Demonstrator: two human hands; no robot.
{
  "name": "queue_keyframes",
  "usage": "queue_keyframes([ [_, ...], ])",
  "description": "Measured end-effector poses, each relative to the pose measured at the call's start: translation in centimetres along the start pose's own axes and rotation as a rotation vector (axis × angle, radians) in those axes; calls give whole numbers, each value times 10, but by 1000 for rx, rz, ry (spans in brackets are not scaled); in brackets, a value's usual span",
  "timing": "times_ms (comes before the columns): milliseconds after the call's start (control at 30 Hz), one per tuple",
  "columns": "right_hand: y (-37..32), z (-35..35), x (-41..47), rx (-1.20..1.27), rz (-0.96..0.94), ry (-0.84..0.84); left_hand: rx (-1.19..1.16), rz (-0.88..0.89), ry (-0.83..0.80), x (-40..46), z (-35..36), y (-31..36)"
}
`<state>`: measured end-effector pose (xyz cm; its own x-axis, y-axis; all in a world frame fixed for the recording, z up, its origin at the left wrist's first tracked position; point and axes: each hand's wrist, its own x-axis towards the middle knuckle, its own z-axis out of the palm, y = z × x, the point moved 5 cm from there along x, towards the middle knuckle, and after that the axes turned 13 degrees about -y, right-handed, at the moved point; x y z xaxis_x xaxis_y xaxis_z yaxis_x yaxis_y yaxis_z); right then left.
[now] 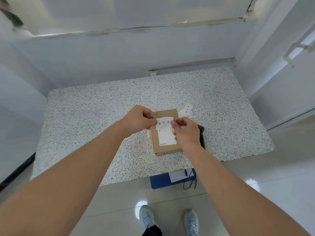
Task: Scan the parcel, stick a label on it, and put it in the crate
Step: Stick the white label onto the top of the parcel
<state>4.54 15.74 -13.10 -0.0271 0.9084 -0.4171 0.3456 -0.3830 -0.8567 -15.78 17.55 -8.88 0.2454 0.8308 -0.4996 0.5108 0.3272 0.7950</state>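
Both hands pinching label (164, 122), left hand (139, 119) & right hand (185, 132) each end, over parcel (166, 143) on table (85, 116).

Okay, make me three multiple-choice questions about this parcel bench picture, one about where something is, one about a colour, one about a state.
1. Where does the parcel lie?
A. on the speckled table
B. on the floor
C. in a crate

2. What colour is the flat item under the table's near edge?
A. red
B. blue
C. green

3. What is the state of the small label?
A. held by both hands over the parcel
B. lying alone on the floor
C. stuck on the wall

Answers: 1 A, the box rests on the tabletop. 2 B, it shows blue. 3 A, the left hand and right hand pinch its ends.
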Motion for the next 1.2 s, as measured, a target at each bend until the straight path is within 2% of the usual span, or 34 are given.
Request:
queue_keyframes([
  [200,-3,2,-1,-60,-2,29,54,-25,20,3,-2,-9],
  [433,-6,6,12,-157,-39,69,348,-82,93,23,8,-8],
  [633,2,5,44,-93,-39,50,118,-111,230,48,15,-20],
  [833,10,2,83,-154,-64,13,-58,-178,337,77,23,-39],
  [1033,20,-3,113,-162,-62,-18,-159,-230,416,102,30,-51],
  [1200,31,1,125,-186,-30,-86,-91,-235,402,112,31,-59],
])
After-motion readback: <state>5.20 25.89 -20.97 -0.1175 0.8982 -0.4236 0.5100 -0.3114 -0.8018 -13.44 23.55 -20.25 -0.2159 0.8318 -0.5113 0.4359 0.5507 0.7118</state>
